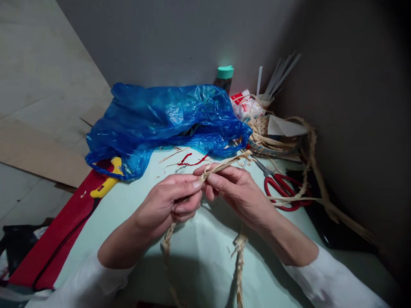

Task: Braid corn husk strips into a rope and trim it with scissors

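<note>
Both hands meet over the middle of the pale green table. My left hand (175, 199) is closed, its thumb and fingers pinching a tan braided fibre cord (167, 241) near its upper end. Beside it, my right hand (233, 184) is closed on loose fibre strands (226, 164) that run on from the braid towards the upper right. One length of braid hangs below my left hand. Another braided length (239, 273), with frayed ends at its top, hangs below my right hand; whether the two lengths join is out of view.
A blue plastic bag (167, 115) lies behind the hands, with a yellow cutter (107, 184) at its left. Red-handled scissors (282, 188), a basket of fibre (272, 147) and a dark flat object (337, 226) are at the right. A green-capped jar (225, 76) stands behind.
</note>
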A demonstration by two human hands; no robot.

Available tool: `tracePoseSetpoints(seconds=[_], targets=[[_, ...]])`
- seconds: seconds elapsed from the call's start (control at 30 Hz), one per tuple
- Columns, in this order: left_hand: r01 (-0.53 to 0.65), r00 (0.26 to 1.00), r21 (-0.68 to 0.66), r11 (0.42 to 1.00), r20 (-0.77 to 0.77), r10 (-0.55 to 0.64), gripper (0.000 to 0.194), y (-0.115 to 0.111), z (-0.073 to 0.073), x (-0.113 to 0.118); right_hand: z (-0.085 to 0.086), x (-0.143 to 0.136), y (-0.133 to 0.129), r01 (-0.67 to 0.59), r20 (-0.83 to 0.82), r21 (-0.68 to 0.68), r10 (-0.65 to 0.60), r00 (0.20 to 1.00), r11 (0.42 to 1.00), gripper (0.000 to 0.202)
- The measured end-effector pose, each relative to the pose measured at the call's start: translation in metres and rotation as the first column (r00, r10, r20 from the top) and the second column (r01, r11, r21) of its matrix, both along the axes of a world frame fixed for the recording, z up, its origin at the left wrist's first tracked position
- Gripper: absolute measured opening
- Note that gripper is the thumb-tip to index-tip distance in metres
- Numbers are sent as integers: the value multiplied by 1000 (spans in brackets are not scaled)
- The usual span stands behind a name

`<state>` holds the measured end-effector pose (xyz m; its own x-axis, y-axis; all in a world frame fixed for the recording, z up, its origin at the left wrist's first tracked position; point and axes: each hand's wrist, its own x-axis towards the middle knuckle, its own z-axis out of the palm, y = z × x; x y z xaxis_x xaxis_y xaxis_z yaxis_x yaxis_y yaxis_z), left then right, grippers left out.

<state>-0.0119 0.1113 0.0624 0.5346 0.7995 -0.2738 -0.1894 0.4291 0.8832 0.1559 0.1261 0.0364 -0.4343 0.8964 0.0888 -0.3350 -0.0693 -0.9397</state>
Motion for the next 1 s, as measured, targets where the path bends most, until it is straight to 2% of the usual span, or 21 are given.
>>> tracePoseSetpoints(seconds=[0.2,0.43,0.63,0.73,0.9,1.0], targets=[[-47,998,-11,999,-33,47,24,-2,-4,3,-7,-3,2,63,-48,-49,-65,997,997,16],[-155,965,134,979,-191,179,26,-5,-23,14,-10,-14,-3,310,82,-9,-308,948,951,17],[-169,978,72,983,-113,176,26,-1,-29,17,-15,-14,-3,277,59,-41,-275,960,960,23],[-163,981,83,983,-93,171,28,0,-27,18,-14,-12,-3,253,36,-28,-252,967,967,23],[-201,973,100,974,-90,210,29,-2,-28,22,-12,-10,-5,292,84,20,-293,953,956,23],[-176,975,138,975,-114,192,31,-3,-29,23,-14,-9,-4,299,90,-6,-298,950,954,24]])
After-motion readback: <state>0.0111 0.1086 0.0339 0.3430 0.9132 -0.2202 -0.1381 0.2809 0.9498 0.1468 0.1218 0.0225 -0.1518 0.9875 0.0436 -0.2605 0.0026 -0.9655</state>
